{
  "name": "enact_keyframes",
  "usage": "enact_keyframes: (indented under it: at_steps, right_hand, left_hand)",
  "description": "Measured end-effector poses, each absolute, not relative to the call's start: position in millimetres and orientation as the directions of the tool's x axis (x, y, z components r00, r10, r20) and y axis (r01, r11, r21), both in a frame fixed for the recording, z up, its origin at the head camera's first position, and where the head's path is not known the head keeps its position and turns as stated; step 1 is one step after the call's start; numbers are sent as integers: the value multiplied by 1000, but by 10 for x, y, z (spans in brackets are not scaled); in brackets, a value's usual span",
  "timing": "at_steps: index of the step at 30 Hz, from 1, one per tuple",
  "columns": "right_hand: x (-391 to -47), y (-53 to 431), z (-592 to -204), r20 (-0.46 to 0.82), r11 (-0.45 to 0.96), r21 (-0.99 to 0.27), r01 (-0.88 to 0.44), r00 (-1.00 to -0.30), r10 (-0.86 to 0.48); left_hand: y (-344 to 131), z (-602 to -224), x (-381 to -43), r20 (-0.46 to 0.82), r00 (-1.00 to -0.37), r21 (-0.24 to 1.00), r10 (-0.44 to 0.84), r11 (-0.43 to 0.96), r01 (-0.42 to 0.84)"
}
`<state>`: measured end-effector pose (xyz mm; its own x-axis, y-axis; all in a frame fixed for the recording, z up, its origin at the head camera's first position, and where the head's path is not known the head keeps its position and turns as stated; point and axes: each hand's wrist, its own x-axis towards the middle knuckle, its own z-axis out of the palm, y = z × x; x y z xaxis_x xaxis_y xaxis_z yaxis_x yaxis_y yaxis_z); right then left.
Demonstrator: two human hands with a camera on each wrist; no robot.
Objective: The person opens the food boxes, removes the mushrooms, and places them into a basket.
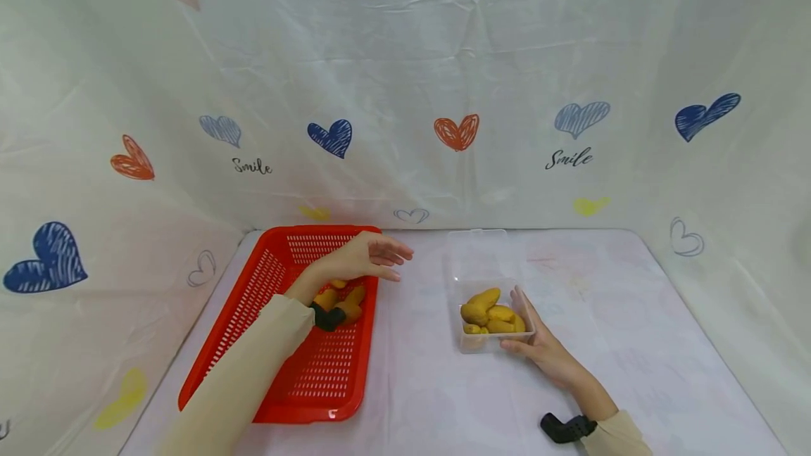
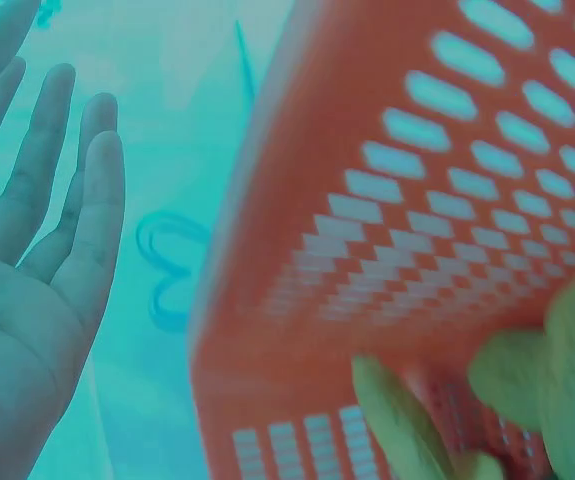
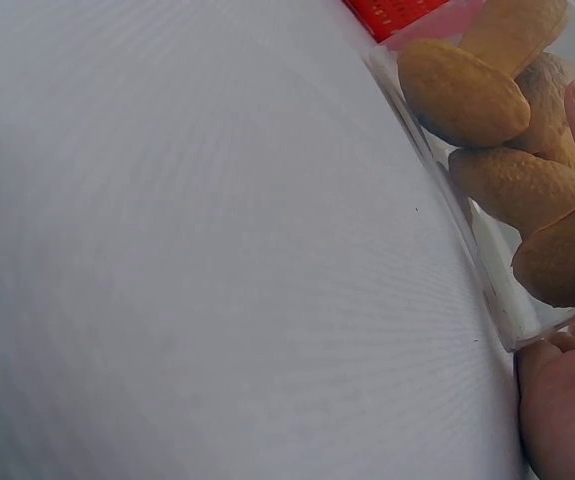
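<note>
My left hand (image 1: 362,257) hangs over the right rim of the red basket (image 1: 360,400), its fingers reaching past the edge with nothing held. In the left wrist view those fingers (image 2: 39,160) are spread and loosely extended. Inside the basket lie several yellow-brown, elongated knobbly lumps (image 1: 352,307), partly hidden by the wristband. A small clear plastic box (image 1: 472,345) stands to the right, filled with similar smooth-to-bumpy lumps (image 1: 486,305). My right hand (image 1: 548,350) holds that box at its right side, thumb at the front corner and fingers along the side.
The box's clear hinged lid (image 1: 478,255) lies opened toward the back. A pale cloth covers the table (image 1: 633,343). Behind and at both sides hangs a white curtain (image 1: 393,167) printed with hearts. Each wrist wears a black band (image 1: 570,429).
</note>
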<state>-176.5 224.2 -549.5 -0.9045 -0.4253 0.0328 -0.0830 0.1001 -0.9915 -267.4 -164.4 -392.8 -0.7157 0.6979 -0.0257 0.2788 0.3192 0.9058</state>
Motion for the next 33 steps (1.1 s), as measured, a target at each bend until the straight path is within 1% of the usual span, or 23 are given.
enact_keyframes:
  at_steps: [5,13,21,26,31,33]
  right_hand:
    - [-1768,2247,-5503,50,71,-993,-90,-900,-433]
    - [-1775,2257,-5505,52,67,-994,-90,-899,-434]
    - [-1774,2262,-5500,32,112,-990,-86,-907,-420]
    - [-1777,2263,-5500,34,90,-993,-77,-911,-410]
    - [-1779,2260,-5512,35,74,-995,-71,-912,-409]
    - [-1776,2255,-5514,33,72,-995,-68,-912,-409]
  left_hand:
    - [-1404,-3943,-2686,-44,-655,885,755,334,325]
    - [-1024,-4012,-2700,-42,-554,895,831,278,349]
    - [-708,-4105,-2736,-67,-487,890,871,273,366]
    - [-559,-4137,-2759,-72,-457,874,886,277,399]
    - [-435,-4206,-2787,-76,-413,865,908,266,425]
    - [-395,-4229,-2789,-83,-406,860,910,271,432]
